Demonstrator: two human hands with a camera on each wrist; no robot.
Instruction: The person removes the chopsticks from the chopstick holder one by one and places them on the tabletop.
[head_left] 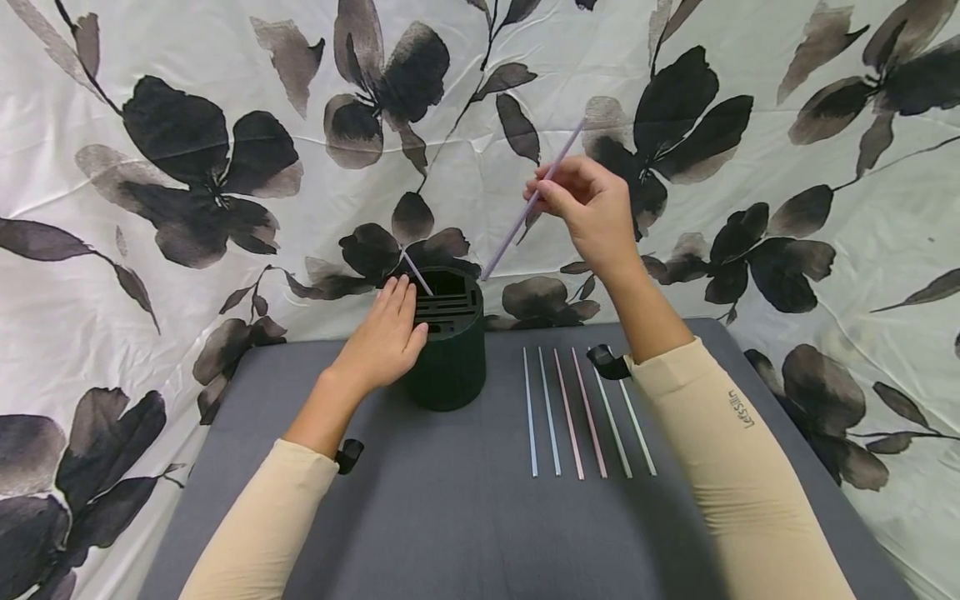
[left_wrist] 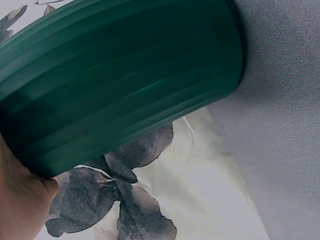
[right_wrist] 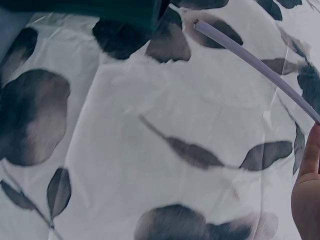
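Observation:
A dark green, round knife block (head_left: 450, 375) with a slotted top stands at the back of the table. My left hand (head_left: 381, 343) rests on the left of its upper rim, fingers extended and thumb at the near edge. A thin purple straw (head_left: 417, 272) leans out of the block's top, beside my fingertips. Up and to the right, my right hand (head_left: 597, 215) pinches another purple straw (head_left: 512, 236) between thumb and fingers. That straw slants down toward the block; in the right wrist view its lower end (right_wrist: 205, 27) is apart from the block's green edge (right_wrist: 130, 12).
Right of the block, blue straws (head_left: 530, 417), pink straws (head_left: 570, 417) and pale green straws (head_left: 613, 417) lie side by side on the grey table (head_left: 450, 525). A white cloth with dark flowers (head_left: 480, 42) hangs behind the table.

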